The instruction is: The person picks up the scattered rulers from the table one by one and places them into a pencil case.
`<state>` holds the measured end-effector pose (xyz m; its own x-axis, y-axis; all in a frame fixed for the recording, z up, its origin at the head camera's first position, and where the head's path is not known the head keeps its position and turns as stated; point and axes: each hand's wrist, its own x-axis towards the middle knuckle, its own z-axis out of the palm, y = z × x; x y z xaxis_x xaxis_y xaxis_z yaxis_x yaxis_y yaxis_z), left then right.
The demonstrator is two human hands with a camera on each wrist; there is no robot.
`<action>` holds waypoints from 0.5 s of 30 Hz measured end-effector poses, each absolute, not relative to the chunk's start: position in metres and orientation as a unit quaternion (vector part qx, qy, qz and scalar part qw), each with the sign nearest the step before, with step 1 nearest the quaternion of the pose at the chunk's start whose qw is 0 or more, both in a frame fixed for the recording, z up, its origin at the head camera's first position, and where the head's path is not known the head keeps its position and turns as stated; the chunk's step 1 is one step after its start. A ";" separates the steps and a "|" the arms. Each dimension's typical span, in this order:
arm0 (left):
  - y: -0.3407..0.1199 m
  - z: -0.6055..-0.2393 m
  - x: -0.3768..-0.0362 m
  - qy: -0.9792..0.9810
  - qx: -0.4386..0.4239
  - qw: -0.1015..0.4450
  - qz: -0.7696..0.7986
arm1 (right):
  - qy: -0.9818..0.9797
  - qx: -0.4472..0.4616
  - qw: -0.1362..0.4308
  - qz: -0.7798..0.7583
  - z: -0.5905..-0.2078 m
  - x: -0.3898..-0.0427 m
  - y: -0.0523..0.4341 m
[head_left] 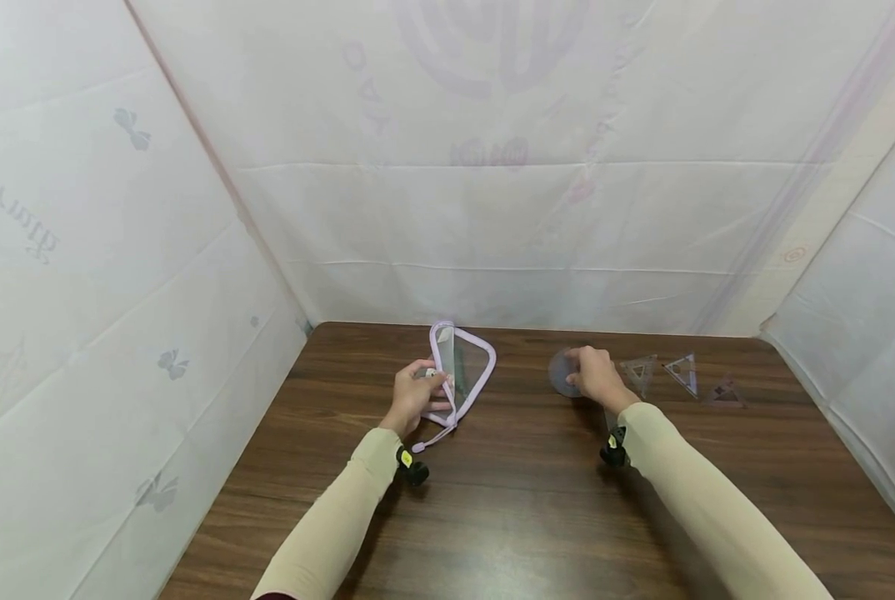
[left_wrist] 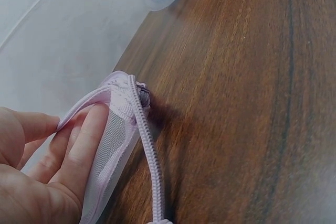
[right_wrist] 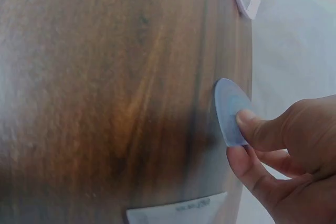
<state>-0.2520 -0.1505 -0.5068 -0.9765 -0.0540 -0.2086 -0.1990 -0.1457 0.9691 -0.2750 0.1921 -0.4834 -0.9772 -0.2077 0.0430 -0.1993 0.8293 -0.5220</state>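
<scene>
Both arms reached forward in cream sleeves. The left hand (head_left: 415,396) had thumb and fingers curled in a pinch; the right hand (head_left: 596,377), well apart, pinched with thumb and fingertips.

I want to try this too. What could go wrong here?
The thin clear disc is only pinched at its edge by the right hand, so it might slip. The floppy pouch in the left hand could sag shut. The small triangles nearby could get bumped.

Pouch (head_left: 462,371) left of disc (head_left: 562,372) on table (head_left: 522,500) (triangles (head_left: 680,375) further right)
</scene>
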 end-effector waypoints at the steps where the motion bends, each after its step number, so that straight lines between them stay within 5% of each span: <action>1: -0.150 -0.507 -0.252 0.652 -0.097 0.047 0.750 | 0.956 -0.108 0.007 -0.272 -0.482 -0.275 0.193; 15: -0.151 -0.506 -0.251 0.664 -0.092 0.050 0.740 | 0.949 -0.121 -0.001 -0.290 -0.477 -0.275 0.201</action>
